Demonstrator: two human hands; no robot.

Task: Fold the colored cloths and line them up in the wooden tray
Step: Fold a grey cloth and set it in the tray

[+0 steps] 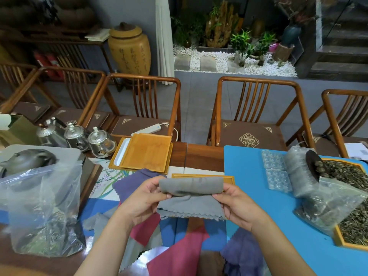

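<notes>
I hold a grey cloth [191, 198] up in the air in front of me, its upper part folded or rolled over and its scalloped edge hanging down. My left hand [145, 198] pinches its left end and my right hand [233, 202] pinches its right end. Right behind the cloth lies a small wooden tray [229, 177], mostly hidden by it. Loose cloths lie below my hands: purple [131, 182], pink [179, 253], blue [171, 228], grey [97, 222] and another purple one [243, 253].
Two stacked bamboo trays [147, 152] sit beyond the cloths, with glass teapots [101, 142] to their left. A clear plastic bag [43, 206] stands at the left. On the blue mat [258, 196] at the right are plastic blister packs [275, 170], a tea bag and a tray of loose tea [354, 216].
</notes>
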